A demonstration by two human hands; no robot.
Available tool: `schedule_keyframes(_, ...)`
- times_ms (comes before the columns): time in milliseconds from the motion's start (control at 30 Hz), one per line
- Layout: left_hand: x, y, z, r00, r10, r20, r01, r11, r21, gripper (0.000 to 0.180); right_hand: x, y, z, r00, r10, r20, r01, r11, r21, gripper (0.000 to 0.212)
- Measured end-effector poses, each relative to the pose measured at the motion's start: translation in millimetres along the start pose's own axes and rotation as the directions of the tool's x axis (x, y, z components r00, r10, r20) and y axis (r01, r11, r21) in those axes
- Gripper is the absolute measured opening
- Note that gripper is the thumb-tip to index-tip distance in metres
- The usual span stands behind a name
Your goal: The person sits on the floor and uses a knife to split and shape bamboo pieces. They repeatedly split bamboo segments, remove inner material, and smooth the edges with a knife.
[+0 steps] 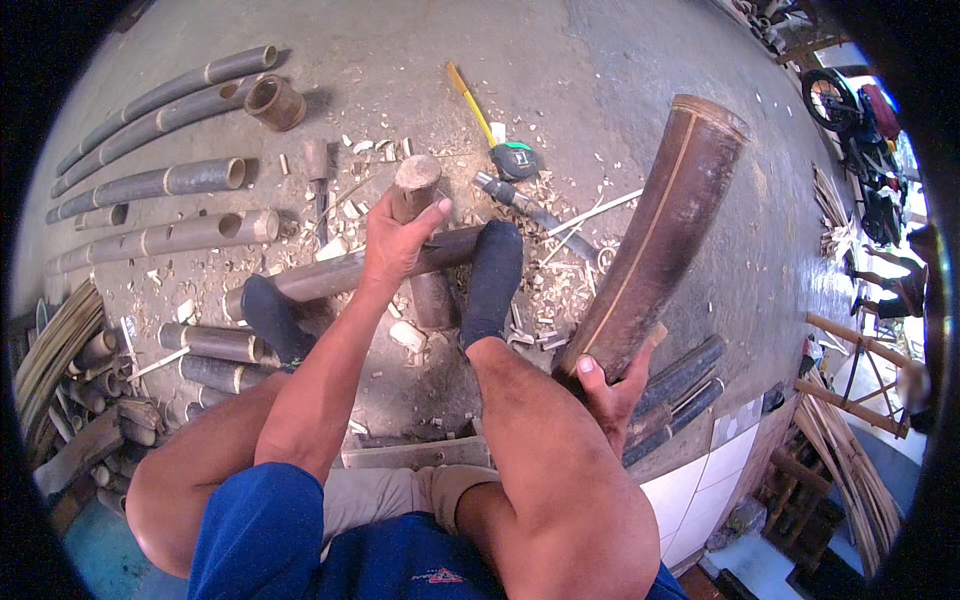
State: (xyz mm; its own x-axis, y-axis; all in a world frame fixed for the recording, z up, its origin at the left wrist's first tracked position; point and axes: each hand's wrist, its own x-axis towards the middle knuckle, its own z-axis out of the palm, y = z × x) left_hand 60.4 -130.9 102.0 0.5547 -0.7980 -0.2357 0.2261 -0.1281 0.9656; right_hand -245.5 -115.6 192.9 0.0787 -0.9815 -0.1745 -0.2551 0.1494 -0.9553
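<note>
In the head view, a dark bamboo pole [345,274] with a smooth, rounded surface lies crosswise on the grey concrete floor [370,60], under two feet in dark socks. Above it stands a thick wooden tool handle [417,178], round, brown and roughened pale on its flat top; the tool's lower part is hidden by the hand and the pole. A short brown cylindrical piece [433,300] shows on the near side of the pole.

The left hand [393,240] is wrapped around the tool handle, thumb pointing to the right, with the forearm stretched forward from the lower left. The right hand [617,395] clasps the near end of a heavy brown cylinder [665,215], thumb laid on top; the cylinder slants up to the right, widens toward its far end and carries a thin pale line along its length. The right forearm is mostly hidden behind the bent knee.

Pale, curled wood shavings [545,275] litter the floor around the pole. Beyond it lie a black-and-green tape measure [514,160] and, farther left, a wooden-handled chisel [317,162] and a hollow bamboo ring [275,103].
</note>
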Motion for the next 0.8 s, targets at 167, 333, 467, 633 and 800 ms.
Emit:
schedule_keyframes(167,4.4,-4.1,2.6,0.999,-0.030,0.024,0.029,0.999,0.041,0.043,5.5,-10.7,-3.0,0.997,-0.073,-0.029,0.071,0.994,-0.079,0.091)
schedule_keyframes(333,11.1,-0.9,22.5,0.978,0.169,0.122,-0.188,0.968,0.166,0.042,26.7,-36.3,-2.7,0.983,-0.159,-0.093,0.152,0.986,-0.075,0.093)
schedule_keyframes(467,8.3,8.9,42.3,0.967,0.149,0.206,-0.232,0.848,0.476,0.042,45.6,-40.8,14.7,0.981,-0.107,0.163,0.177,0.837,-0.518,0.098)
schedule_keyframes(633,6.7,14.3,49.2,0.984,0.080,0.158,-0.159,0.791,0.590,0.037,57.3,-60.0,-11.7,0.961,-0.155,0.228,0.250,0.837,-0.486,0.096)
schedule_keyframes(800,9.2,11.9,56.9,0.975,0.075,0.209,-0.194,0.742,0.641,0.035,64.9,-58.6,-31.2,0.911,-0.350,-0.218,0.332,0.936,-0.118,0.094)
